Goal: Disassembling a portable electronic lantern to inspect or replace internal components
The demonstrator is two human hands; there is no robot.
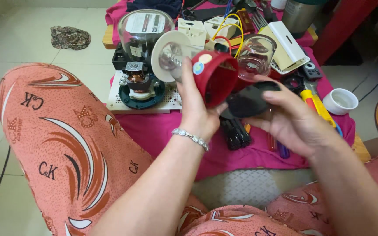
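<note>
While the left hand [196, 109] gripped a red plastic housing [215, 76] with its fingers curled around the wall, the open mouth of that shell tilted toward the right hand [292, 120]. The right hand pinched a black round cover [248, 101] between thumb and fingertips, its edge touching the lower rim of the red housing. Both hands were closed on their parts, held above the near edge of a worktop draped in a pink cloth [167, 131].

At ten o'clock from the hands an exposed electric motor [138, 81] sat on a dark green round base [141, 98] over a white perforated board [171, 101], with a large clear jar [145, 28] just behind it. A white disc with a clear centre [168, 56] stood directly behind the left hand's fingers, partly hidden by them. At one o'clock a smaller clear jar [257, 56] rose just behind the red housing. At three o'clock lay a yellow-handled screwdriver [316, 105] and, farther out, a small white cup [340, 100]. Below the hands, dark tool handles [236, 133] lay on the cloth, partly covered by the black cover. A patterned rag [70, 37] lay on the tiled floor at eleven o'clock, well apart.
</note>
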